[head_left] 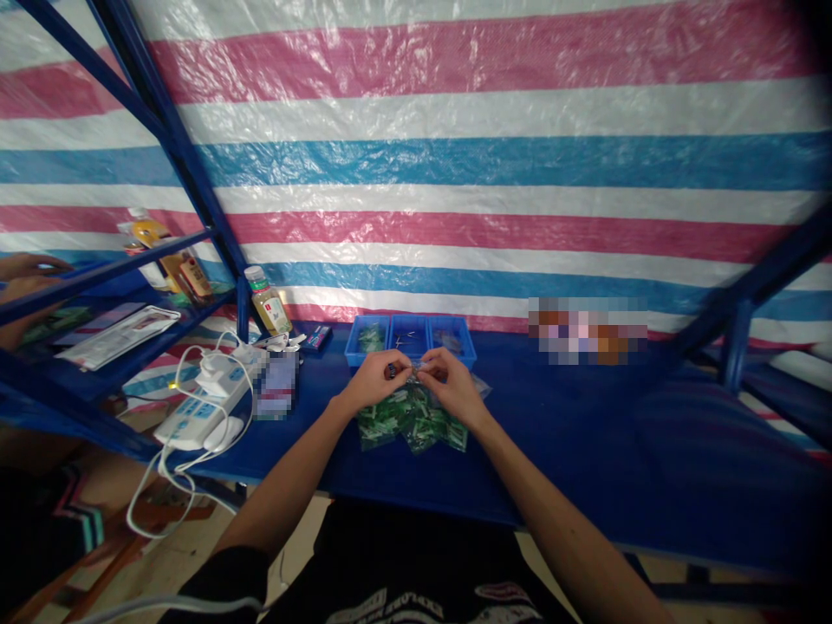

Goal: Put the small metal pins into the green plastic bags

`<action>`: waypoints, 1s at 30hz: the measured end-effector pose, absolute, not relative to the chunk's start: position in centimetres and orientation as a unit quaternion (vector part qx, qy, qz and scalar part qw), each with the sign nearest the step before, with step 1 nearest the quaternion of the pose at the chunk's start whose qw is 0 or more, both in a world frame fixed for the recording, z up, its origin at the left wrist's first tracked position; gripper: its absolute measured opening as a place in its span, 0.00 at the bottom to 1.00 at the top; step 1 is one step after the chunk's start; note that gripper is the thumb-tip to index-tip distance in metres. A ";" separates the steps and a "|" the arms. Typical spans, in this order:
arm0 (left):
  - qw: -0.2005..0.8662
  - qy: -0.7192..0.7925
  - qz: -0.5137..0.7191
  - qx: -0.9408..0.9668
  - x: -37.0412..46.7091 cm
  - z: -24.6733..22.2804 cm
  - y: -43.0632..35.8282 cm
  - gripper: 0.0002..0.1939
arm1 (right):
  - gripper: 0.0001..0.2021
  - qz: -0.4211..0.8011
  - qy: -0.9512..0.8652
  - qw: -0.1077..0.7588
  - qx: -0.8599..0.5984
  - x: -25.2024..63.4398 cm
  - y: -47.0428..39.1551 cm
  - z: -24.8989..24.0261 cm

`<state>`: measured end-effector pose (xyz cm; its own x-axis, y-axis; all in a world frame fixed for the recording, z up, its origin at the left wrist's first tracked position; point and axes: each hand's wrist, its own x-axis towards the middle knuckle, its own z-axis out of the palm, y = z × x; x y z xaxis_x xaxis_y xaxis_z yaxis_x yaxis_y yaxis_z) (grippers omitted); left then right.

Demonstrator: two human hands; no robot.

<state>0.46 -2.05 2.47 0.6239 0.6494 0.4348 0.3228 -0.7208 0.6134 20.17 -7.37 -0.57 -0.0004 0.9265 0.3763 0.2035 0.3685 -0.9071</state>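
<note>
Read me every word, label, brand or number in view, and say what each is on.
"EXPLORE", on the black shirt; its other print is unclear.
Near bottle, label: too small to read.
Power strip, markings: too small.
Small dark box: too small.
Green packets: no legible text.

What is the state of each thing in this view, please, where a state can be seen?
Left hand: pinching a small item
Right hand: pinching there too
Blue bins: open, with contents
Green-filled bags: piled together
Power strip: plugged into
Drink bottle: capped
</note>
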 end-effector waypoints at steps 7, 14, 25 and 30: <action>0.261 0.282 0.318 0.867 0.5 2.6 -2.2 0.10 | 0.12 0.321 -0.632 0.543 -0.450 20.3 -7.2 -0.8; 0.241 0.266 0.310 0.880 0.5 2.7 -2.2 0.13 | 0.10 0.307 -0.636 0.537 -0.461 20.3 -7.4 -0.5; 0.249 0.266 0.317 0.876 0.6 2.9 -2.3 0.14 | 0.05 0.283 -0.652 0.525 -0.469 20.2 -7.6 -0.2; 0.244 0.264 0.317 0.878 0.5 2.9 -2.3 0.13 | 0.06 0.279 -0.655 0.521 -0.471 20.2 -7.5 -0.3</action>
